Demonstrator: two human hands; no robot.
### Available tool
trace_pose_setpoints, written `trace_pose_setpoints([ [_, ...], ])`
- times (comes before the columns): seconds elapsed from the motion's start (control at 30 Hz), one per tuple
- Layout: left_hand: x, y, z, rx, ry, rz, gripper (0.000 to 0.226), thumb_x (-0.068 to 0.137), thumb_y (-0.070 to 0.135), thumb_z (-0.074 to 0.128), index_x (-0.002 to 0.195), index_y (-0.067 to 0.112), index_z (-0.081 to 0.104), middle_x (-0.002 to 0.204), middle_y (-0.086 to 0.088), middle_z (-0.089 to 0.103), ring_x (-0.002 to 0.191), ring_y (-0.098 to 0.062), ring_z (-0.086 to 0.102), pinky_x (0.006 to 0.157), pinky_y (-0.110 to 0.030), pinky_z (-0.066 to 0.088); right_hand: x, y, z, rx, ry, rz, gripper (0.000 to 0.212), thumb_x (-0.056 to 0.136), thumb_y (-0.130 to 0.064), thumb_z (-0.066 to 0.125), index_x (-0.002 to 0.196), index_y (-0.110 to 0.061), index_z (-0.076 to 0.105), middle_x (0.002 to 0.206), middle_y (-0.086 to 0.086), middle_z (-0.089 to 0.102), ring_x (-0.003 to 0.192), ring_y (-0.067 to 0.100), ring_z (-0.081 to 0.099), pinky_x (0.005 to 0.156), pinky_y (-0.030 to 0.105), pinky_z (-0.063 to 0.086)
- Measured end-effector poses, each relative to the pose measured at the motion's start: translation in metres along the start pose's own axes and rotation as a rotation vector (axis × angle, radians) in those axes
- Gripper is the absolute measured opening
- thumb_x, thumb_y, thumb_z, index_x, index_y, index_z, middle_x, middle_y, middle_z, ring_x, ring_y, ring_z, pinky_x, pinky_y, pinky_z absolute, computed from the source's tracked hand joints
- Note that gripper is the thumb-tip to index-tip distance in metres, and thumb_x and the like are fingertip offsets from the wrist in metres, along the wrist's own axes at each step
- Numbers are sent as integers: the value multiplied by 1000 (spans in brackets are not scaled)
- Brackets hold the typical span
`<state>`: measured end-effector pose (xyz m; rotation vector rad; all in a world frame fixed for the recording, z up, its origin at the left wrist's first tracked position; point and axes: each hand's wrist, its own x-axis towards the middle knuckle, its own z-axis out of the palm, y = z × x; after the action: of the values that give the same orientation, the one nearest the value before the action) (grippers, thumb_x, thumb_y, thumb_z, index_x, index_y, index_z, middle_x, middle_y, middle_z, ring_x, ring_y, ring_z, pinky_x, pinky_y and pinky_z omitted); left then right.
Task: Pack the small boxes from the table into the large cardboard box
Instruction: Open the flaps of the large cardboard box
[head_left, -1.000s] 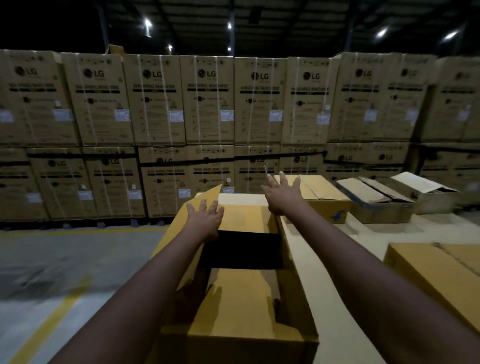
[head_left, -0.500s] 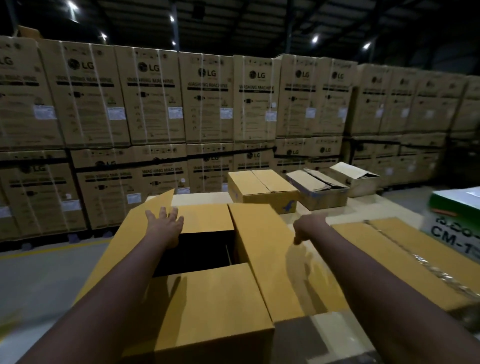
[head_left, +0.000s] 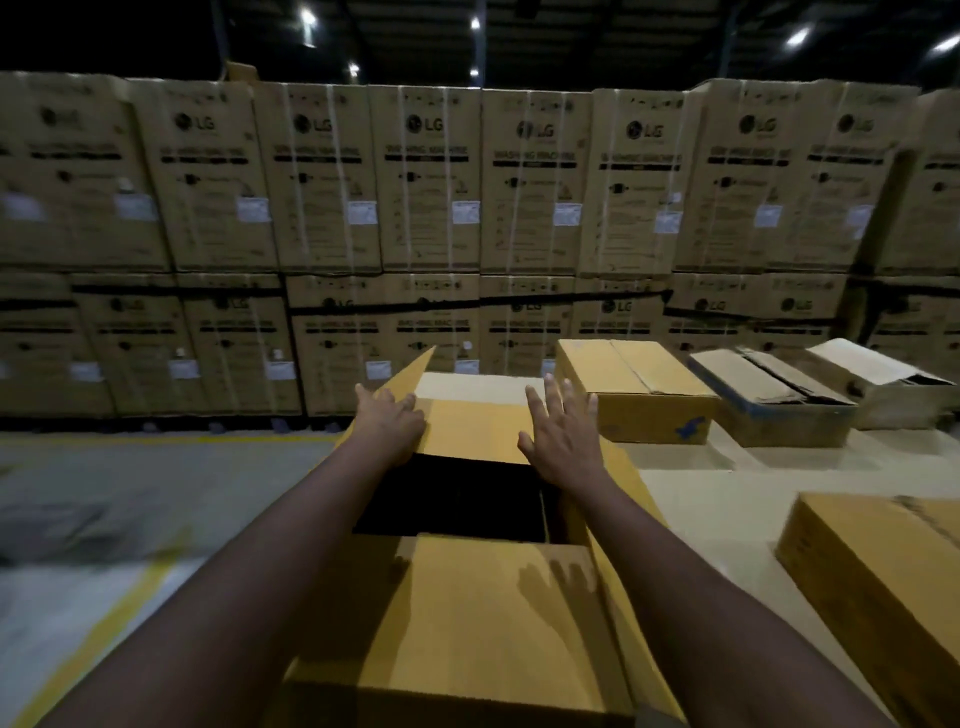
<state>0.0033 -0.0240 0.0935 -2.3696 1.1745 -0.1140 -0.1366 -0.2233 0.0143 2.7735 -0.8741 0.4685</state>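
Note:
The large cardboard box (head_left: 483, 618) stands right in front of me, its near flap folded flat and a dark opening in the middle; what lies inside is hidden. My left hand (head_left: 392, 421) rests flat on the raised left flap near the far end. My right hand (head_left: 561, 436) hovers with fingers spread over the far flap and the right flap. Smaller boxes sit on the table: a closed yellow box (head_left: 631, 389) behind, a worn box (head_left: 769, 400) beside it, and an open-flapped box (head_left: 878, 382) at the far right.
Another yellow carton (head_left: 878, 587) lies at the near right on the pale table (head_left: 727, 499). A wall of stacked washing machine cartons (head_left: 426, 208) fills the background. Grey floor with a yellow line (head_left: 104, 629) runs along the left.
My right hand has come back from the table at the right to the box's far flap and spread open. The view has swung back left; my left hand stays on the left flap.

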Motion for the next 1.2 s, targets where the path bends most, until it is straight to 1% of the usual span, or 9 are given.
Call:
trace_pose_setpoints([
  [0.13,-9,-28,-4,256,15,-137,56,101,43,47,153,27,34,166,-8,6,148,-47,12,109,-75,13,33,-50,0,98,21,-89,74,101,-53,36,161,-22,5,169,10,0,154,33,-1,119,63,3],
  [0.27,-9,-64,17,554,45,-243,75,94,58,51,156,28,22,165,-14,-6,147,-50,-5,106,-79,2,60,-99,0,177,44,-137,73,101,-51,37,161,-20,8,168,12,3,154,32,0,119,62,4],
  [0.43,-2,-107,75,723,23,-325,80,96,70,21,157,24,-1,163,-15,-19,144,-49,-22,105,-77,-12,82,-146,14,186,67,-198,73,101,-51,37,161,-21,7,169,11,1,155,32,-1,119,61,3],
  [0.6,19,-157,154,330,51,-326,82,96,69,18,159,21,-3,164,-12,-14,148,-43,-16,110,-73,-8,102,-170,44,160,-10,-179,80,100,-54,41,161,-23,1,169,10,-4,155,31,-1,121,60,6],
  [0.73,43,-174,212,-46,-60,-267,73,98,64,22,159,27,4,167,-8,-1,151,-39,2,112,-69,2,112,-180,66,135,-92,-143,85,97,-56,47,161,-24,0,169,8,-5,155,30,1,121,60,9],
  [0.93,84,-149,240,-247,-35,-75,70,99,62,17,158,29,4,164,-8,15,143,-38,28,110,-69,16,110,-173,93,37,-217,-105,91,92,-57,57,160,-27,4,169,6,-2,155,30,2,120,60,9],
  [1.07,108,-119,231,-444,-18,1,67,102,49,27,158,20,5,161,-7,24,135,-36,41,103,-56,35,107,-158,101,-37,-264,-103,57,94,-41,59,146,-29,40,152,4,45,140,33,35,109,54,28],
  [1.13,117,-111,225,-498,-20,-20,69,101,42,35,157,16,5,158,-8,28,130,-37,46,95,-52,41,104,-152,104,-75,-188,-104,31,96,-32,54,126,-28,56,126,1,63,118,30,50,93,45,37],
  [1.2,125,-106,221,-518,-9,-41,70,100,38,39,157,13,7,154,-9,32,125,-37,50,92,-52,44,106,-148,104,-81,-37,-60,23,95,-22,51,114,-23,63,109,2,69,104,30,54,84,42,39],
])
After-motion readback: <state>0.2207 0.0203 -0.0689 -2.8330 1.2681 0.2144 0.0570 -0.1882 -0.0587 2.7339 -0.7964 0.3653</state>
